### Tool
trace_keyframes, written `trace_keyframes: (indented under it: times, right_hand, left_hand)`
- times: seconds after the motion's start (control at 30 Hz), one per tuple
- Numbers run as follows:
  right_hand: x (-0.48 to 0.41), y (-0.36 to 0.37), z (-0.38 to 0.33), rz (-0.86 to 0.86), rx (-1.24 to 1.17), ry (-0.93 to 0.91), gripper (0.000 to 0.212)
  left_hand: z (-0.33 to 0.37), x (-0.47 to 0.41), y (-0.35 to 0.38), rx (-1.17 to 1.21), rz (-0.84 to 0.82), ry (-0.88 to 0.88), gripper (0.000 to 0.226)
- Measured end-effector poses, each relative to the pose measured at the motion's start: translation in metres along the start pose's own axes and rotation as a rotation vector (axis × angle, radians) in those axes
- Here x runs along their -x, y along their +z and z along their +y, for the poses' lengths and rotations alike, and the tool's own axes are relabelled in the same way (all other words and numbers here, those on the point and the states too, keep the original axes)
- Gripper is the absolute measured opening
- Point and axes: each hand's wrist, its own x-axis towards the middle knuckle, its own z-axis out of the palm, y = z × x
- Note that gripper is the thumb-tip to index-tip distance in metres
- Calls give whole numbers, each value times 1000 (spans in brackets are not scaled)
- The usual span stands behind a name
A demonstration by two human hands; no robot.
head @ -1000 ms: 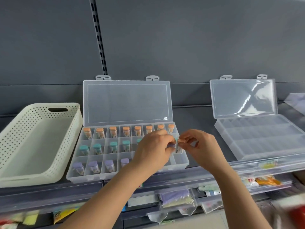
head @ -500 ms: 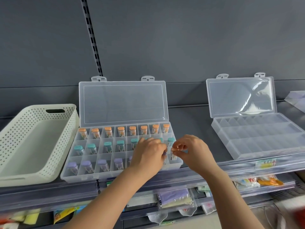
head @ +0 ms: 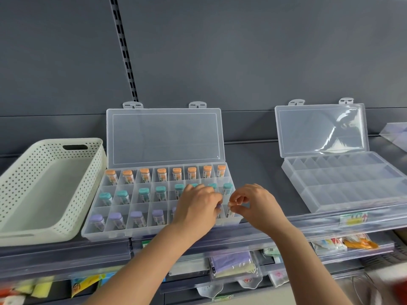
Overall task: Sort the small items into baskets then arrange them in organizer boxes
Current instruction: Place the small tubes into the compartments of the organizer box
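Observation:
A clear organizer box lies on the shelf with its lid up. Orange-capped tubes fill the back row, teal-capped tubes the middle row, and purple-capped tubes part of the front row. My left hand hovers over the front row's right part and holds a purple-capped tube at its fingertips; most of that tube is hidden. My right hand pinches the top of a small tube standing in the front right corner compartment.
A cream perforated basket with nothing in it sits left of the box. A second clear organizer, lid up and compartments bare, lies to the right. A clear rail edges the shelf front. Packets hang on the shelf below.
Both hands have moved from the middle row toward the front row's right end. The right hand's tube now stands in the corner compartment.

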Motion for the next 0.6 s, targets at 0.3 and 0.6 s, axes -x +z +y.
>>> trace_keyframes:
  times: [0.3, 0.6]
  right_hand:
    - [0, 0, 0, -7, 21, -15, 6]
    - [-2, -4, -5, -17, 70, -26, 31]
  left_hand:
    - [-2, 2, -1, 0, -3, -13, 17]
    - [-8, 8, -14, -8, 3, -65, 35]
